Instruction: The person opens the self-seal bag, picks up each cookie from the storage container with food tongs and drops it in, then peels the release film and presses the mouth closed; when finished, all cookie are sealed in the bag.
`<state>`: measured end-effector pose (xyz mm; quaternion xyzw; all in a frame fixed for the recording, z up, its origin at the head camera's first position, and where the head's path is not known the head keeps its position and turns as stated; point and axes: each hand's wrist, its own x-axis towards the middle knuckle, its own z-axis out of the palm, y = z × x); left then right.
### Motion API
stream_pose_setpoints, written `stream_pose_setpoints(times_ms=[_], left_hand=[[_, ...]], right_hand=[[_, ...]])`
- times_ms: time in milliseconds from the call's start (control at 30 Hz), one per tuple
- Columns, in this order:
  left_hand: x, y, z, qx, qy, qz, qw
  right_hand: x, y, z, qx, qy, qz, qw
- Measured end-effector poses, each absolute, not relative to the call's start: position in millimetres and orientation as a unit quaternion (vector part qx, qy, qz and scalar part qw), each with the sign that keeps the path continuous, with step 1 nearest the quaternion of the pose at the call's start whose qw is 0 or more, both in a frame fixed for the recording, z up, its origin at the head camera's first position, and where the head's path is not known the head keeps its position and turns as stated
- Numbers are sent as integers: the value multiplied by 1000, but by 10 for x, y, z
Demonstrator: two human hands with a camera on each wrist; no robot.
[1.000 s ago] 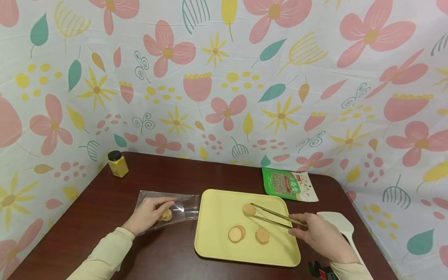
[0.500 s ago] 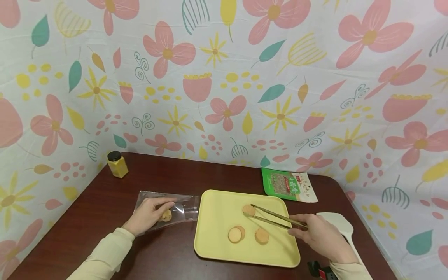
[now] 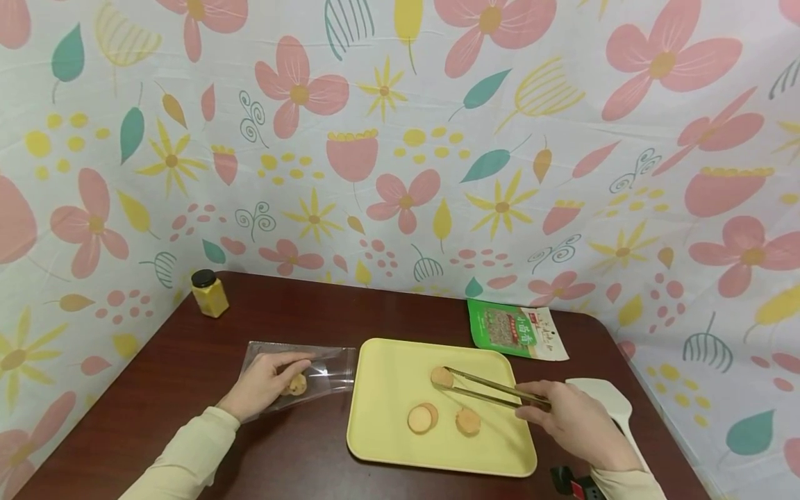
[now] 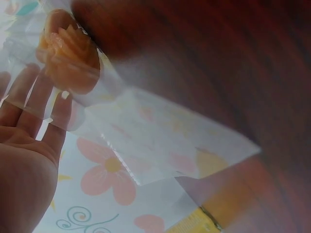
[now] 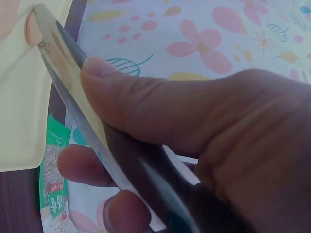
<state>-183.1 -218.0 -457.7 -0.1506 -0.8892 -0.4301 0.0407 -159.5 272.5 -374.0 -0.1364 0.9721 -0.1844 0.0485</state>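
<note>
My left hand (image 3: pixel 269 382) holds a clear plastic bag (image 3: pixel 334 371) with cookies (image 3: pixel 298 385) inside it. In the left wrist view, several fingers lie against the film beside a ridged cookie (image 4: pixel 73 58). My right hand (image 3: pixel 571 420) grips metal tongs (image 3: pixel 494 385). The tong tips stand on either side of a round cookie (image 3: pixel 442 377) on the yellow tray (image 3: pixel 378 448). Nearer the tray's front are two overlapping cookies (image 3: pixel 420 419) and another cookie (image 3: pixel 467 421). In the right wrist view, thumb and fingers are around the tongs (image 5: pixel 73 73).
A green-and-white pouch (image 3: pixel 515 330) lies behind the tray. To the right, partly behind the right hand, is a white spatula (image 3: pixel 603 397). A yellow jar with a black lid (image 3: pixel 211 295) stands at the table's back left. Patterned cloth hangs close behind the table.
The tongs and the cookie at their tips have shifted very slightly left on the tray. My left hand and the bag have stayed almost still.
</note>
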Motion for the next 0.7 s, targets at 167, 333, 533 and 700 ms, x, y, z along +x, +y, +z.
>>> stream_pose_setpoints(times_ms=[167,333,533,700], left_hand=[[-1833,-2182,-4571,-152,-889,-429,45],[-1826,-2188,-4572,-153,-890,-428,45],[-1824,-2187,-4580,-153,-889,-429,44],[-1828,-2189,-4574,-153,-892,-424,47]], right_hand=[[-1585,2698,-3728,-143,973,-178,28],[-1582,2621,-3738,-155,971,-183,-1],[-1590,2486,-3805,-171,966,-191,-29],[-1581,2344,-3868,-197,958,-201,-52]])
